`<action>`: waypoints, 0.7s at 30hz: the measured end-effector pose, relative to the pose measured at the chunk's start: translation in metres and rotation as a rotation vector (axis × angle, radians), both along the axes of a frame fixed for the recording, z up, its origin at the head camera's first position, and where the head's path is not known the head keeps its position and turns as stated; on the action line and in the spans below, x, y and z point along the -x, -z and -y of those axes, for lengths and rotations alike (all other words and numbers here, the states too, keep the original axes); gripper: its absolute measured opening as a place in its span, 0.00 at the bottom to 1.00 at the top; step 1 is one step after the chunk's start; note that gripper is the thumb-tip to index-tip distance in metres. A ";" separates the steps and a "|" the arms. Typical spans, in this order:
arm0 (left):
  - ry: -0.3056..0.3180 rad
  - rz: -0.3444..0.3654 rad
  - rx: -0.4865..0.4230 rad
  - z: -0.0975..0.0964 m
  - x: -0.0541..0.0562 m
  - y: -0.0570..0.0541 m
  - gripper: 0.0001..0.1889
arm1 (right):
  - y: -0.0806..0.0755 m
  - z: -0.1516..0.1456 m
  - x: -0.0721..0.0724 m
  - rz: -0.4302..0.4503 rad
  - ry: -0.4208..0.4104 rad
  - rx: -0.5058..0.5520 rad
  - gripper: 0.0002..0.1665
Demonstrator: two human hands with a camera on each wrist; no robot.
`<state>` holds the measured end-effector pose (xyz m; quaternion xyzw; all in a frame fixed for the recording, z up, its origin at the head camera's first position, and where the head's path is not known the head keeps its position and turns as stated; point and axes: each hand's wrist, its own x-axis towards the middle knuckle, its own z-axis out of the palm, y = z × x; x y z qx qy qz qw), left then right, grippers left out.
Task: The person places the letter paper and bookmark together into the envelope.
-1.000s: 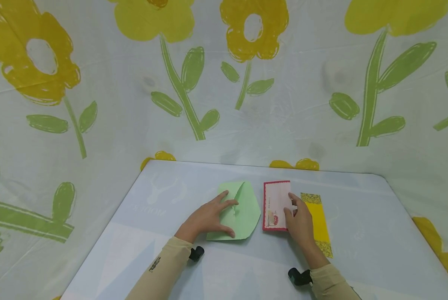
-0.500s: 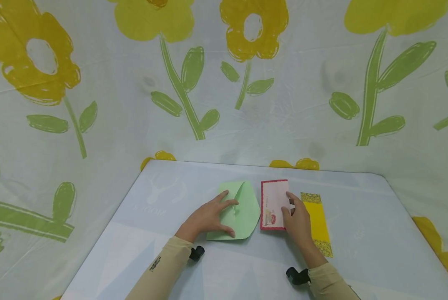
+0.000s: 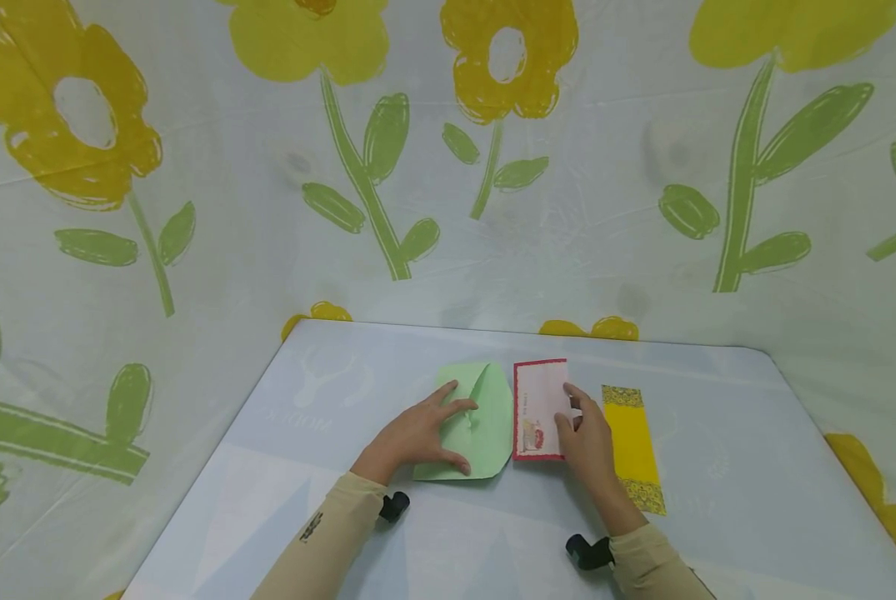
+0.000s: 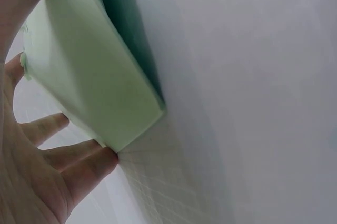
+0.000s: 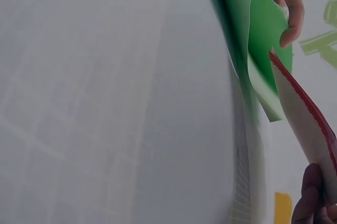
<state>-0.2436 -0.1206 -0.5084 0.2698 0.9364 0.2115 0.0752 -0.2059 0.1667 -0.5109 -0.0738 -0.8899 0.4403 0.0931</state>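
Note:
In the head view, a light green paper envelope (image 3: 493, 425) lies on the table with its flap spread to the right and its paper lifted along a crease. My left hand (image 3: 425, 429) rests across its left part, fingers and thumb spread apart, pressing the paper. Fingertips line one edge in the left wrist view. Between thumb and fingers, my right hand (image 3: 592, 437) pinches the right edge of a pale card (image 3: 539, 408) with a red border and a small printed picture. The card's left edge stands right at the envelope's flap. In the right wrist view, the card (image 5: 305, 113) is tilted, pointing toward the green paper.
A yellow paper strip (image 3: 633, 442) with patterned gold ends lies to the right of my right hand. The pale table (image 3: 748, 500) runs back to a flower-printed cloth (image 3: 590, 208). Black wrist cameras hang below both sleeves.
My right hand has slid the pale card leftward, up to the envelope's flap. My left hand and the yellow strip have stayed where they were.

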 end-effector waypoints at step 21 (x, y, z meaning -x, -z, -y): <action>0.001 0.002 -0.003 -0.001 0.000 -0.001 0.53 | 0.005 0.009 -0.002 -0.029 -0.024 0.011 0.33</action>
